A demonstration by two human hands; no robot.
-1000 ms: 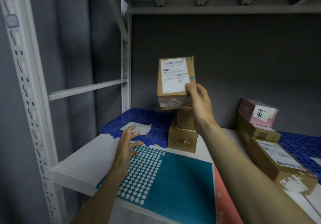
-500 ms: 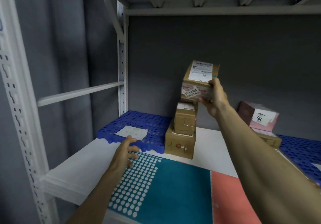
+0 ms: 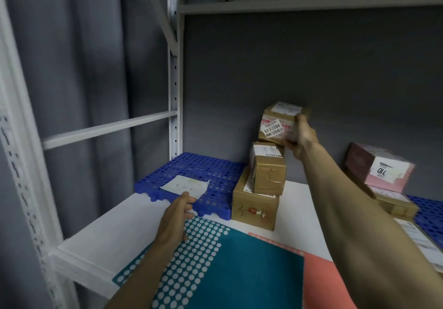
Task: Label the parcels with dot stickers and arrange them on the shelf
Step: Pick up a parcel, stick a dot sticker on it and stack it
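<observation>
My right hand [image 3: 302, 138] grips a small brown parcel [image 3: 278, 124] with white labels by its right side. The parcel sits at the top of a stack, over a smaller brown box [image 3: 268, 170] that rests on a wider brown box [image 3: 255, 204]. My left hand [image 3: 176, 215] rests with loosely curled fingers on the near left of the white shelf [image 3: 100, 232], at the corner of a teal dot-sticker sheet [image 3: 230, 268] with many dots peeled off. It holds nothing.
A blue perforated mat [image 3: 199, 176] lies at the back left with a white paper slip [image 3: 185, 185] on it. A pink sticker sheet [image 3: 330, 282] adjoins the teal one. At the right stand a pink box [image 3: 381, 167] on brown parcels [image 3: 393, 203]. A white upright post [image 3: 173, 76] and crossbar frame the left.
My right hand has carried the labelled parcel down and away from me onto the top of the stack, turning its end label toward me. My left hand stayed by the sticker sheet.
</observation>
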